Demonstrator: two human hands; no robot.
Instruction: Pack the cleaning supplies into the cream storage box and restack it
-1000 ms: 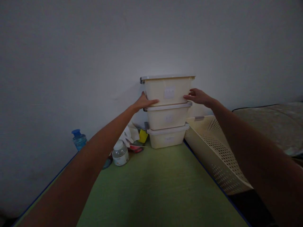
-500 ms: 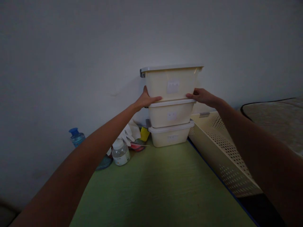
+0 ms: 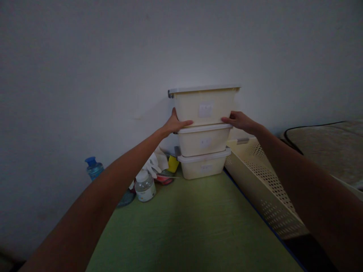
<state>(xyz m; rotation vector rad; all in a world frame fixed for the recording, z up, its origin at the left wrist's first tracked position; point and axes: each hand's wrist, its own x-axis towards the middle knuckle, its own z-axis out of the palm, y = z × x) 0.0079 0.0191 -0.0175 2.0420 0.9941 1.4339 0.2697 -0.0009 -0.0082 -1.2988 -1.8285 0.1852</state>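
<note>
Three cream storage boxes with lids stand stacked against the wall at the far end of the green table. My left hand (image 3: 176,123) grips the lower left corner of the top storage box (image 3: 190,104), its thumb lying along the front. At the lower right corner of that box, my right hand (image 3: 236,119) presses its thumb to the front, with the other fingers around the side. The top box rests on the middle storage box (image 3: 191,142), which sits on the bottom storage box (image 3: 194,171). Each bears a pale label on its front.
On the green table (image 3: 198,223), left of the stack, are a clear jar (image 3: 145,187), white gloves (image 3: 153,163), a yellow sponge (image 3: 172,164) and a blue bottle (image 3: 94,169). A perforated cream basket (image 3: 255,181) stands beside the table's right edge, near a mattress (image 3: 326,145).
My right hand has closed in on the top box's right corner, its fingers now around the side. My left hand keeps its hold. The view has shifted slightly.
</note>
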